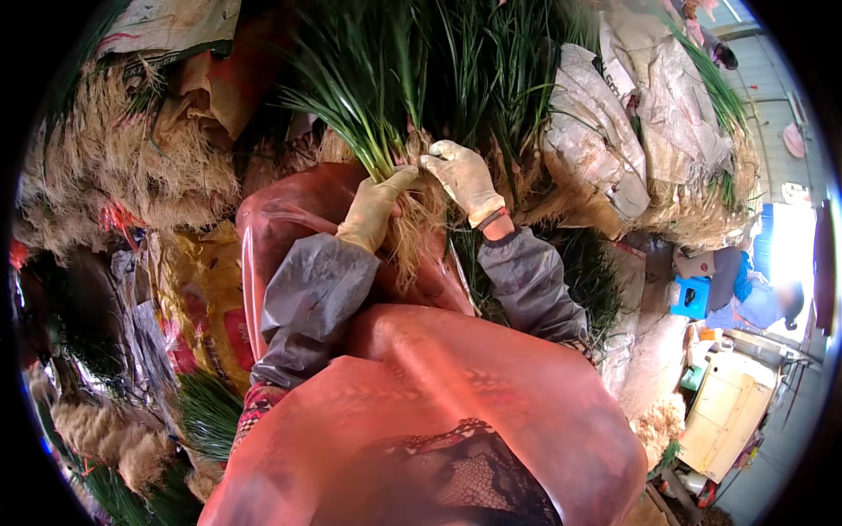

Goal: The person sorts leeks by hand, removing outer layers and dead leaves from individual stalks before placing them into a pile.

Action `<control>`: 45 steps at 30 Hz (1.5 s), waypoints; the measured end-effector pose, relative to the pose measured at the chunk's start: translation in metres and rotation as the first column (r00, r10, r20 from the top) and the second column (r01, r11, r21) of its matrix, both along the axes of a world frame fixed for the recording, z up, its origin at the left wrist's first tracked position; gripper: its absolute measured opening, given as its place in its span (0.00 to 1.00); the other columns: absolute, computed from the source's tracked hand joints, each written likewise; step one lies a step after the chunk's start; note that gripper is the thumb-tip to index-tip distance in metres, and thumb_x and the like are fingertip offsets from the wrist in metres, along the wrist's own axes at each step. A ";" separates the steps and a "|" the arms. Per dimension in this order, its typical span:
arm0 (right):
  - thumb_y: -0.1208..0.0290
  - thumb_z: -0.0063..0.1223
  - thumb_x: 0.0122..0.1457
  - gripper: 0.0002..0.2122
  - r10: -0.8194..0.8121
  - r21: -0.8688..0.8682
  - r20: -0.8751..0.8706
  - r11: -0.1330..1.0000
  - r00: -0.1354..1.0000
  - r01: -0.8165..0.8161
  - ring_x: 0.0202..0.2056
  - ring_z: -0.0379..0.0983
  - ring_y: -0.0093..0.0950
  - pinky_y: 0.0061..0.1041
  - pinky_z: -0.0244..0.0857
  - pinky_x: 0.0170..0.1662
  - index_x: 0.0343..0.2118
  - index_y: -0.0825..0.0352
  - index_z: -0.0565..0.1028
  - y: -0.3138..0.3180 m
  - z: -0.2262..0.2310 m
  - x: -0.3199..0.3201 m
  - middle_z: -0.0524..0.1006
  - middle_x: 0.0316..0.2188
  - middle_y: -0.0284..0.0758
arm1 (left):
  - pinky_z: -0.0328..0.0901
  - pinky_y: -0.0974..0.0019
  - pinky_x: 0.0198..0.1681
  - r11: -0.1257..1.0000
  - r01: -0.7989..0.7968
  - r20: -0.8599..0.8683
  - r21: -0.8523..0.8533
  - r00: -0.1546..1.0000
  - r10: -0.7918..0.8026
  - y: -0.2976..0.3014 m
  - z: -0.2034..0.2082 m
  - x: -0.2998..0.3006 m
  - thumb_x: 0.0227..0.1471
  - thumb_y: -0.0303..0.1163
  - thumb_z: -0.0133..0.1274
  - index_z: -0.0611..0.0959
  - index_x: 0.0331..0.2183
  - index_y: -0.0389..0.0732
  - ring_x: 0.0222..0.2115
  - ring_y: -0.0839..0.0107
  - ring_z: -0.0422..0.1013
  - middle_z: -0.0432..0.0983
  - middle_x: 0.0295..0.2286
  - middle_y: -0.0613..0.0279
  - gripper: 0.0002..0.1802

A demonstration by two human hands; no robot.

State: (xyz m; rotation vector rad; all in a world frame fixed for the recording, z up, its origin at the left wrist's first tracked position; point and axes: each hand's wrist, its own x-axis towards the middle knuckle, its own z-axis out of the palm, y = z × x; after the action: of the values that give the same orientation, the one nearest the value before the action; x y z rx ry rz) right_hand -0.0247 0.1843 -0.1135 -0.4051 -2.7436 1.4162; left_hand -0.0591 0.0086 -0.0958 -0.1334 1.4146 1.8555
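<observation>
A bunch of grass-like green plants (pixel 375 145) with long narrow leaves is held upright in front of me, its pale stringy roots (pixel 405 250) hanging down between my hands. My left hand (pixel 377 209), in a cream glove, is closed around the stem bases. My right hand (pixel 462 181), gloved alike, pinches at the right side of the same bunch, where stems meet roots. What lies exactly between its fingertips is partly hidden. Grey sleeve covers (pixel 320 285) reach over both forearms, and a reddish plastic apron (pixel 474 351) spreads across my lap.
Stacked rooted plants (pixel 149 184) rise at the far left, with more leafy plants (pixel 500 79) behind my hands. Whitish sacks (pixel 596 131) cover a pile at the right. A yellow sack (pixel 206 298) lies left. A person in blue (pixel 763 302) sits near a blue stool (pixel 691 298).
</observation>
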 end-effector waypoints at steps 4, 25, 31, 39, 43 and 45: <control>0.67 0.53 0.60 0.11 0.038 -0.618 -0.018 0.785 0.999 -0.041 0.29 0.74 0.23 0.20 0.67 0.32 0.38 0.70 0.76 -0.009 0.017 0.013 0.78 0.26 0.33 | 0.59 0.81 0.22 0.999 0.030 -0.051 0.022 0.998 -0.029 0.004 -0.039 -0.006 0.52 0.34 0.55 0.82 0.37 0.35 0.19 0.83 0.66 0.79 0.26 0.65 0.14; 0.68 0.53 0.58 0.08 -0.041 -0.326 -0.094 0.945 0.995 0.009 0.26 0.74 0.28 0.24 0.67 0.30 0.33 0.68 0.78 -0.021 0.018 0.000 0.78 0.27 0.35 | 0.58 0.82 0.23 0.970 0.037 0.006 0.242 0.999 -0.040 0.000 -0.014 -0.001 0.56 0.35 0.52 0.81 0.39 0.36 0.23 0.82 0.70 0.79 0.27 0.64 0.13; 0.73 0.50 0.61 0.08 -0.153 -0.789 0.023 0.604 0.988 0.112 0.25 0.70 0.16 0.16 0.64 0.30 0.38 0.70 0.77 -0.020 0.040 0.009 0.76 0.26 0.29 | 0.70 0.73 0.30 0.888 -0.111 0.296 0.446 0.955 -0.029 0.004 0.007 -0.002 0.58 0.36 0.51 0.78 0.42 0.39 0.26 0.77 0.73 0.77 0.29 0.65 0.13; 0.62 0.43 0.65 0.14 -0.026 -0.860 -0.019 0.511 0.999 -0.003 0.26 0.71 0.20 0.20 0.65 0.28 0.40 0.70 0.74 0.000 0.057 0.014 0.76 0.27 0.31 | 0.73 0.65 0.28 0.913 -0.139 0.394 0.383 0.919 -0.025 0.041 0.005 -0.020 0.55 0.46 0.54 0.81 0.38 0.40 0.23 0.74 0.73 0.79 0.28 0.61 0.18; 0.59 0.49 0.61 0.14 0.077 -0.729 0.142 0.683 0.987 0.052 0.24 0.73 0.16 0.11 0.59 0.22 0.42 0.64 0.75 0.001 0.057 0.020 0.77 0.28 0.27 | 0.72 0.64 0.36 0.857 0.021 0.414 0.515 0.869 -0.270 0.038 -0.016 -0.036 0.52 0.39 0.57 0.80 0.37 0.39 0.31 0.67 0.76 0.79 0.32 0.59 0.14; 0.61 0.51 0.60 0.13 0.060 -0.745 0.221 0.654 0.974 0.129 0.22 0.72 0.14 0.09 0.56 0.20 0.42 0.65 0.75 -0.002 0.064 0.022 0.77 0.26 0.27 | 0.71 0.65 0.39 0.836 0.032 0.324 0.547 0.913 -0.247 0.031 -0.018 -0.035 0.51 0.37 0.57 0.81 0.36 0.38 0.32 0.66 0.75 0.79 0.32 0.59 0.14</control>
State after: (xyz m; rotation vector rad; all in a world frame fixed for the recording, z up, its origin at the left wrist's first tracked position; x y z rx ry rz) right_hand -0.0032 0.1820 -0.0492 -0.6584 -2.0806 2.6178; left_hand -0.0946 0.0400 -0.1134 -0.0999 0.5895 1.8981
